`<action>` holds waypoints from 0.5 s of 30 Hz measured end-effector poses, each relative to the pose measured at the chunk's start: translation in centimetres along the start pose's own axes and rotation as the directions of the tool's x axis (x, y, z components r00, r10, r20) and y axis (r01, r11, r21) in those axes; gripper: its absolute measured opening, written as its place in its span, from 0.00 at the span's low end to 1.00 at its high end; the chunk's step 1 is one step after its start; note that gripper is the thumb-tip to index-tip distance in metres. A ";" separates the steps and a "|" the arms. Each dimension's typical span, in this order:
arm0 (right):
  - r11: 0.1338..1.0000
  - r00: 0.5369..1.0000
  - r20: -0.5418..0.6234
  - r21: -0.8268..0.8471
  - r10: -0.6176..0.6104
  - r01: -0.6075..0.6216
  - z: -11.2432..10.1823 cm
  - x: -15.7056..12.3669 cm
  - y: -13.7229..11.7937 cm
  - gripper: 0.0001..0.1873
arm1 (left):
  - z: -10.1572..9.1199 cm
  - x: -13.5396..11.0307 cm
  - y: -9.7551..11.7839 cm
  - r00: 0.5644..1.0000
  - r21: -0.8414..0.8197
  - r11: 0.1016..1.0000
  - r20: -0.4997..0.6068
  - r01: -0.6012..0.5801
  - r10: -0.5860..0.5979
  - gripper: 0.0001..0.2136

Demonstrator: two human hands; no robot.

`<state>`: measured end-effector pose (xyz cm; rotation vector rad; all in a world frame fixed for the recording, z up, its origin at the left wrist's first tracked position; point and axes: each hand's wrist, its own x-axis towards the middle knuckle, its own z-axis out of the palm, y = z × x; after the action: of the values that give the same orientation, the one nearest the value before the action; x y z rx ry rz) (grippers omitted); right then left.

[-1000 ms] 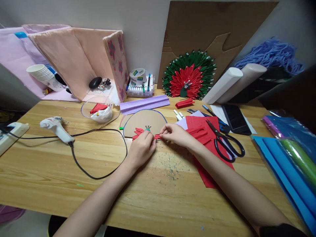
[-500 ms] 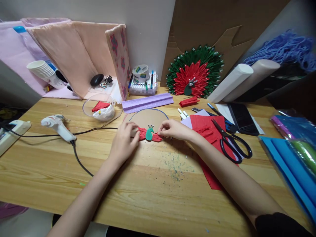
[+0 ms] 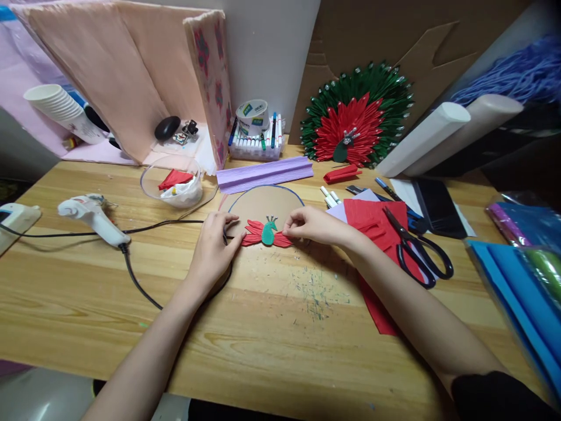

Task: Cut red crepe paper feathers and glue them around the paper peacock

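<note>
A cardboard piece [image 3: 263, 202] with a dark blue curved edge lies on the table between my hands. On its near side sits a green paper peacock body [image 3: 267, 233] with a small dark crest. Red crepe-paper petals [image 3: 253, 232] fan out at its left, and a red petal [image 3: 283, 239] sticks out at its right. My left hand [image 3: 213, 241] is curled at the cardboard's left edge, its thumb by the left petals. With thumb and forefinger, my right hand [image 3: 313, 225] pinches the tip of the right petal.
A white glue gun [image 3: 94, 216] with a black cord lies at the left. Black-handled scissors [image 3: 418, 248] rest on red crepe paper [image 3: 372, 213] at the right. Behind stand a finished green-and-red peacock [image 3: 357, 117], a marker box [image 3: 256, 146] and a clear bowl [image 3: 149, 187].
My left hand has drawn slightly left, showing more of the left petals, which look more spread. My right hand still pinches the right petal. The camera view has shifted.
</note>
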<state>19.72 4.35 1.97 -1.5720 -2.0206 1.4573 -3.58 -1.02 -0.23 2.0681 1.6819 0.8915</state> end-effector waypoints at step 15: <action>0.986 0.989 -0.132 -0.163 -0.063 0.041 1.1 0.0 0.0 0.04 | 0.2 -0.1 0.2 1.000 0.002 1.000 -0.006 -0.008 0.008 0.09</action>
<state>18.98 3.71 1.43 -1.6166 -2.1266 1.1606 -3.36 -1.13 -0.28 2.0774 1.6793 0.8991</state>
